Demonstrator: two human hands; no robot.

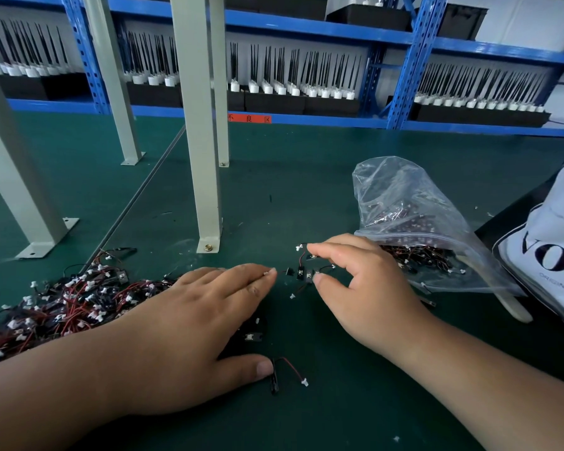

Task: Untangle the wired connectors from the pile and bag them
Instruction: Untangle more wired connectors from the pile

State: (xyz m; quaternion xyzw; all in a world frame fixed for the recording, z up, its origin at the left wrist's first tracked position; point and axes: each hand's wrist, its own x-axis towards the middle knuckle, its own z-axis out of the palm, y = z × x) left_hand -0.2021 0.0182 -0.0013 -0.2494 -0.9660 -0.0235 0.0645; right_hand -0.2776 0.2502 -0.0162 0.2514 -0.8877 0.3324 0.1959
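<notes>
A tangled pile of wired connectors [62, 301], red and black wires with white plugs, lies on the green mat at the left. A clear plastic bag [404, 203] holding more connectors lies open at the right. My left hand [196, 323] lies flat on the mat with its fingertips pressing a white plug [267, 272]. My right hand [358, 288] pinches a small cluster of connectors [306, 273] between thumb and fingers, just in front of the bag's mouth. Two loose connectors lie near my left thumb: one black module [251, 336] and one wired connector [287, 372].
Grey metal posts [202, 151] bolted to the mat stand behind my hands. Blue shelving [306, 118] at the back holds black trays of antennas. A white printed bag [554, 249] lies at the right edge.
</notes>
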